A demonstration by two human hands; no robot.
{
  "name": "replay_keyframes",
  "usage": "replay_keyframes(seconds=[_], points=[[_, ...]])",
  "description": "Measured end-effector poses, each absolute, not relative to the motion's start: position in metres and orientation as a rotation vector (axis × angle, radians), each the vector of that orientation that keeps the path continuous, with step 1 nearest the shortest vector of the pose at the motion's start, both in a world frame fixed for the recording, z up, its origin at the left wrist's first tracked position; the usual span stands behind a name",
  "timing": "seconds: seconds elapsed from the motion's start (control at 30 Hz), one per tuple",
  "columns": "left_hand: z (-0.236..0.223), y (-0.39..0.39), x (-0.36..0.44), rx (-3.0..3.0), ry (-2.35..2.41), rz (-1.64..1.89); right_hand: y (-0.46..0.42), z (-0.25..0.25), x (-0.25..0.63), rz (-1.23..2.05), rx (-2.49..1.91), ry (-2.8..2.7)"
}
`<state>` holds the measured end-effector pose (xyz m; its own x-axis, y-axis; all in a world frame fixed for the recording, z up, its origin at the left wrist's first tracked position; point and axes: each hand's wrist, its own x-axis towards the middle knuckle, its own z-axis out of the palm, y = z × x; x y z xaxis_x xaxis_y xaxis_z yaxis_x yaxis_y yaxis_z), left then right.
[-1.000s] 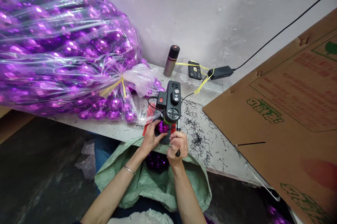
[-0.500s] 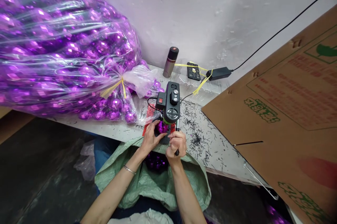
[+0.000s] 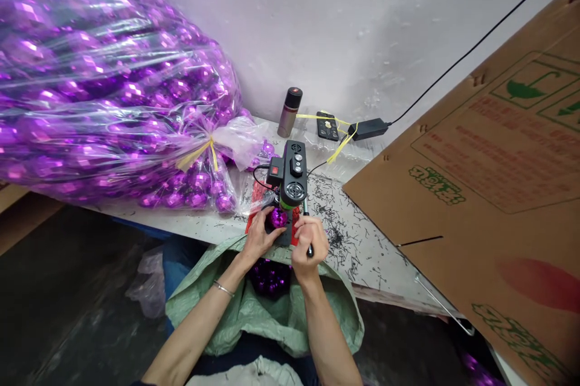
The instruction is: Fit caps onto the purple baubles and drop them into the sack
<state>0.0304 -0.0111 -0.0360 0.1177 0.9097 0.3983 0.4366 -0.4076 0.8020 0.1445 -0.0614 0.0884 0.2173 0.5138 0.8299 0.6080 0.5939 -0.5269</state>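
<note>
The left hand (image 3: 259,236) pinched a shiny purple faceted ball (image 3: 278,217) between thumb and fingers, beneath the near end of a black boxy machine (image 3: 294,173). The right hand (image 3: 312,237) was closed around a black-handled metal lever (image 3: 310,250) at the machine's right. The step in hand seemed to be working the ball under the machine; moving the lever appeared to call for a steady left pinch, fingertips clear of the head.
</note>
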Motion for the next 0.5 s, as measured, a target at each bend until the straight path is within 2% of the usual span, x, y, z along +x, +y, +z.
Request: replay_keyframes(seconds=[0.13, 0.33, 0.4, 0.5], points=[[-0.040, -0.033, 0.020, 2.014, 1.260, 1.268, -0.064, 0.118, 0.144, -0.001, -1.070, -1.400], [-0.047, -0.080, -0.008, 2.359, 1.094, 1.191, -0.067, 0.098, 0.147, -0.042, -1.032, -1.474], [-0.040, -0.065, -0.012, 2.301, 1.178, 1.222, -0.066, 0.091, 0.147, -0.061, -1.017, -1.475], [-0.018, -0.001, -0.014, 2.184, 1.452, 1.280, -0.067, 0.090, 0.146, -0.078, -0.999, -1.466]])
